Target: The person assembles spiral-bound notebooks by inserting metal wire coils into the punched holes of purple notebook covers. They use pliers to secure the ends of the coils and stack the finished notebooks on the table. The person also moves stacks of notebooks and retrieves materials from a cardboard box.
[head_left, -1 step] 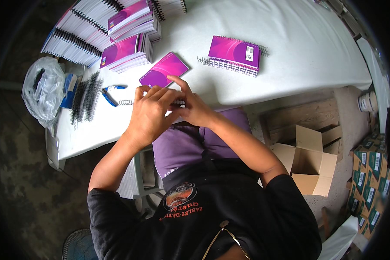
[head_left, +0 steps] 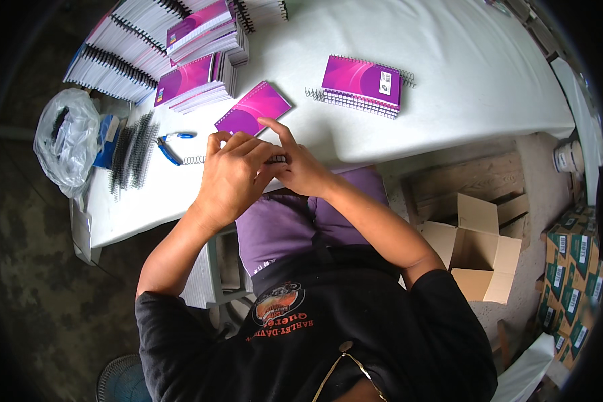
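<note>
Both hands meet over the near edge of the table, closed around a small spiral notebook [head_left: 277, 159] that they mostly hide. My left hand [head_left: 238, 164] bends its fingers over the bound edge. My right hand [head_left: 301, 164] grips the other end, its index finger raised and bent toward the left hand. A loose end of wire spiral coil [head_left: 194, 160] sticks out to the left of my left hand. Just beyond the fingers lies a purple-pink punched booklet [head_left: 254, 109]. Blue-handled pliers [head_left: 169, 149] rest left of the coil.
Black spiral coils [head_left: 132, 154] lie at left beside a clear plastic bag [head_left: 63, 141]. Stacks of purple booklets [head_left: 187, 80] and thick bound books [head_left: 117, 70] fill the back left. Coil-bound notebooks [head_left: 362, 80] are piled at right. An open cardboard box [head_left: 476, 258] is on the floor.
</note>
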Demonstrator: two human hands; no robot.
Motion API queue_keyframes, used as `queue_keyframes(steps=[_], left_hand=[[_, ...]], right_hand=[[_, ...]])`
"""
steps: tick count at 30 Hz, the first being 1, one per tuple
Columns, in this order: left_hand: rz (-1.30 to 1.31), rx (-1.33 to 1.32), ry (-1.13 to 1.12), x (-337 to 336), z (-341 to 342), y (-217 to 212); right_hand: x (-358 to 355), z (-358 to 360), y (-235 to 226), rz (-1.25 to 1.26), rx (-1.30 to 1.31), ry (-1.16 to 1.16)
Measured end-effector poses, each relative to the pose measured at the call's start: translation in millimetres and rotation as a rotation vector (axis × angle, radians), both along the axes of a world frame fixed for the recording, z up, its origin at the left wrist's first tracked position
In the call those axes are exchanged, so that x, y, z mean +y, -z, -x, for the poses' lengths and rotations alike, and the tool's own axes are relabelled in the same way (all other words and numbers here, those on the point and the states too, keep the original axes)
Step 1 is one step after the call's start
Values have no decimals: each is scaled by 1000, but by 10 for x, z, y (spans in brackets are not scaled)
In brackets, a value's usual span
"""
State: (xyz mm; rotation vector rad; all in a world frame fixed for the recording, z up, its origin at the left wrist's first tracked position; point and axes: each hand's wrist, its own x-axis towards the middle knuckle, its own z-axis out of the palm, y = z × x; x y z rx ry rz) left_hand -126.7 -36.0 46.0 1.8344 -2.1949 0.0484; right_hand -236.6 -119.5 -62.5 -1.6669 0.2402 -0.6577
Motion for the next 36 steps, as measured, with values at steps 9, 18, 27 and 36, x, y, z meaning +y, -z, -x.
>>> queue_keyframes(steps=[9, 18, 27, 36], left_hand=[[-49, -51, 99, -174, 115, -158], [278, 188, 262, -672, 483, -210], [356, -95, 38, -1466, 61, 759], [126, -117, -288, -338, -393, 895]], right_hand=[[-44, 172, -74, 31, -5, 97], [-375, 768, -491, 227, -65, 345], [-1348, 1350, -305, 845, 447, 485], [-145, 952, -181, -591, -65, 256]])
